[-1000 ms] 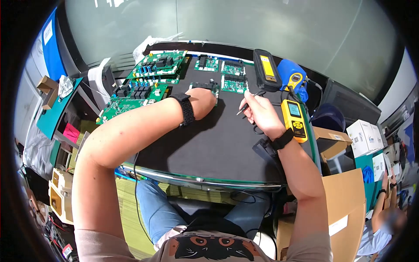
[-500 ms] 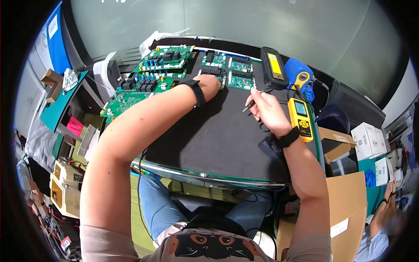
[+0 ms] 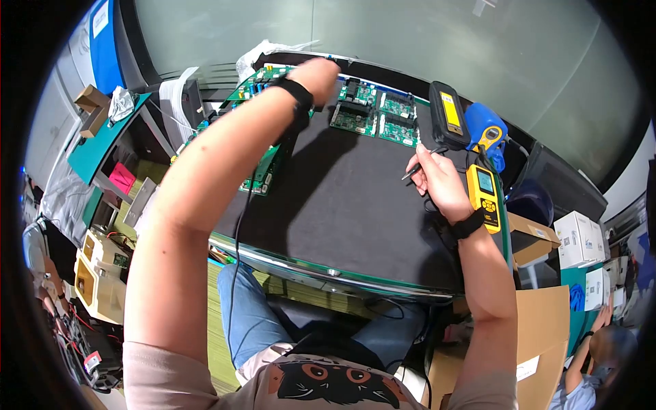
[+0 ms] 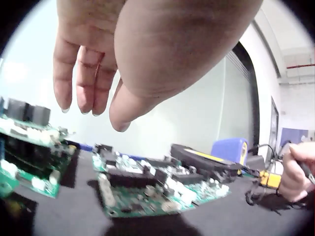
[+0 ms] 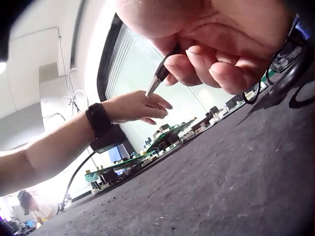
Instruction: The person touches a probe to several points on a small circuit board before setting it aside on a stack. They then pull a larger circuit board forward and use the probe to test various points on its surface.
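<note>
My left hand hovers above the back of the table with its fingers loosely extended and nothing held. In the left wrist view, a small green circuit board lies below it, apart from the fingertips. Larger green boards stand stacked to the left, partly hidden under my left forearm. My right hand grips a thin tool with a black handle and a tapered metal tip. That tip points left, above the dark mat, to the front right of the small boards.
A yellow handheld meter lies right of my right hand. Behind it are a blue device and a black case with a yellow label. Black cables run near the right wrist. The dark mat covers the table; cardboard boxes stand right.
My left hand has risen off the front-left small board and moved back and left. The right hand keeps hold of the tool in nearly the same place. The head view has shifted slightly.
</note>
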`<action>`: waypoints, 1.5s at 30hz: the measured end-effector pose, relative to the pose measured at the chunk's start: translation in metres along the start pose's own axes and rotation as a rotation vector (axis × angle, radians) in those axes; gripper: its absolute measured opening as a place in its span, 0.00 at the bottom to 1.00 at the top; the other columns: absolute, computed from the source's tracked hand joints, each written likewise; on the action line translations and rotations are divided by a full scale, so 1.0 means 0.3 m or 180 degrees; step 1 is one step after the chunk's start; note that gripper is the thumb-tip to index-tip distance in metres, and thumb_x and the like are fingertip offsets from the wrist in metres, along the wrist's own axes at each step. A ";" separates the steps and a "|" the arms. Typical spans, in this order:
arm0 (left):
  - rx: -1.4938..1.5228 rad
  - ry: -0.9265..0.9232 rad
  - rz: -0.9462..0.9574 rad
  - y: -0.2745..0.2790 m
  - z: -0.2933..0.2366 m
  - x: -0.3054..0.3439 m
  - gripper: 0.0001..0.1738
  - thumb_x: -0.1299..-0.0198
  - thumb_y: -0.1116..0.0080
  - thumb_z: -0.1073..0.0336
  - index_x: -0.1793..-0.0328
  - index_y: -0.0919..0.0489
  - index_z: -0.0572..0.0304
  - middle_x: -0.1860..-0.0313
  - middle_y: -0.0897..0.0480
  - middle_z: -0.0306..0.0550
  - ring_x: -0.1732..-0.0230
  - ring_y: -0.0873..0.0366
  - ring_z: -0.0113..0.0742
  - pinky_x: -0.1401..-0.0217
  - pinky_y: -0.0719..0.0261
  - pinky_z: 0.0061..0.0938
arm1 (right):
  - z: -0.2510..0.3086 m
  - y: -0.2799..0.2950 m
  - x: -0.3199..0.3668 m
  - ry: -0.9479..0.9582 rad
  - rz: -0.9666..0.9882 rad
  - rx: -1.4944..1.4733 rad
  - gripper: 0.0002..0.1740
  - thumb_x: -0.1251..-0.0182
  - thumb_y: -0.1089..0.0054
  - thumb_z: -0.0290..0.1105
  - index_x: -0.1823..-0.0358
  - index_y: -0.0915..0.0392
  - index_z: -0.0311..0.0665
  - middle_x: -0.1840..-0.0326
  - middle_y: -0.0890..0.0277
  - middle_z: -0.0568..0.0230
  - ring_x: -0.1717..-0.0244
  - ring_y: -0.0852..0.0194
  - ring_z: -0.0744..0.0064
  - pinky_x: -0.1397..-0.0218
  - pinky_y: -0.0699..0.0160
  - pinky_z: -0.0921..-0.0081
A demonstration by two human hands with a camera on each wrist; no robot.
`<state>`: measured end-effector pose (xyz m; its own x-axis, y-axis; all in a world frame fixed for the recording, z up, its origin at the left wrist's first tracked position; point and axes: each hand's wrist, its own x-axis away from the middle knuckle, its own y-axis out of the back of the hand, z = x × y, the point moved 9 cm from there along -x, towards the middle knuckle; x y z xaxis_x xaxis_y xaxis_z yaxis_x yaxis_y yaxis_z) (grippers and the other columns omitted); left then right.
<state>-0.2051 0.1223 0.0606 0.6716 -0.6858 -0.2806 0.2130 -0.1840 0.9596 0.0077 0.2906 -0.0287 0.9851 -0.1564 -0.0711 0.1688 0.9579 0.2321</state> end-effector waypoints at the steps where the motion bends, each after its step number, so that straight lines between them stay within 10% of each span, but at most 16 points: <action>1: -0.0003 0.0037 -0.0037 0.010 0.088 -0.019 0.17 0.43 0.35 0.65 0.49 0.13 0.63 0.52 0.13 0.63 0.46 0.16 0.60 0.38 0.18 0.47 | -0.001 -0.001 -0.001 0.0004 0.0014 -0.0018 0.32 0.16 0.55 0.56 0.65 0.20 0.35 0.79 0.30 0.72 0.81 0.36 0.83 0.76 0.36 0.81; 15: -0.0008 0.0781 0.0241 -0.019 0.339 0.024 0.49 0.43 0.38 0.25 0.51 0.15 0.78 0.50 0.13 0.69 0.45 0.15 0.59 0.38 0.19 0.43 | 0.008 -0.011 0.007 0.0015 0.0048 0.0041 0.30 0.15 0.55 0.55 0.65 0.19 0.36 0.79 0.29 0.72 0.80 0.35 0.84 0.75 0.35 0.82; 19: -0.0243 0.1129 0.0660 -0.074 0.335 -0.002 0.40 0.43 0.33 0.31 0.48 0.12 0.65 0.44 0.12 0.58 0.42 0.14 0.52 0.37 0.17 0.43 | 0.011 -0.011 0.008 0.0025 0.0095 0.0090 0.30 0.15 0.55 0.54 0.65 0.18 0.36 0.79 0.29 0.72 0.80 0.35 0.84 0.75 0.36 0.82; 22: -0.0191 0.0995 0.0382 -0.069 0.325 -0.009 0.42 0.43 0.37 0.28 0.59 0.11 0.71 0.53 0.12 0.66 0.48 0.13 0.57 0.41 0.17 0.44 | 0.008 -0.011 0.008 0.0016 0.0063 0.0073 0.29 0.15 0.55 0.54 0.65 0.19 0.37 0.79 0.29 0.72 0.80 0.35 0.84 0.75 0.36 0.82; 31: -0.0133 0.1049 0.0221 -0.065 0.308 -0.014 0.30 0.43 0.35 0.47 0.49 0.14 0.70 0.50 0.12 0.66 0.45 0.14 0.58 0.39 0.17 0.45 | 0.010 -0.012 0.007 -0.0009 0.0052 0.0145 0.29 0.15 0.55 0.54 0.65 0.19 0.37 0.79 0.29 0.73 0.79 0.35 0.84 0.74 0.35 0.82; 45: 0.0238 0.1010 0.0140 -0.062 0.347 -0.016 0.28 0.44 0.31 0.46 0.48 0.12 0.63 0.46 0.13 0.63 0.43 0.14 0.55 0.38 0.16 0.43 | 0.009 -0.011 0.008 -0.0029 0.0051 0.0256 0.30 0.15 0.57 0.55 0.65 0.19 0.37 0.78 0.28 0.74 0.78 0.34 0.84 0.73 0.34 0.82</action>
<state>-0.2862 0.0557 0.0464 0.8691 -0.4427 -0.2206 0.1341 -0.2183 0.9666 0.0096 0.2863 -0.0270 0.9879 -0.1438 -0.0579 0.1547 0.9379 0.3104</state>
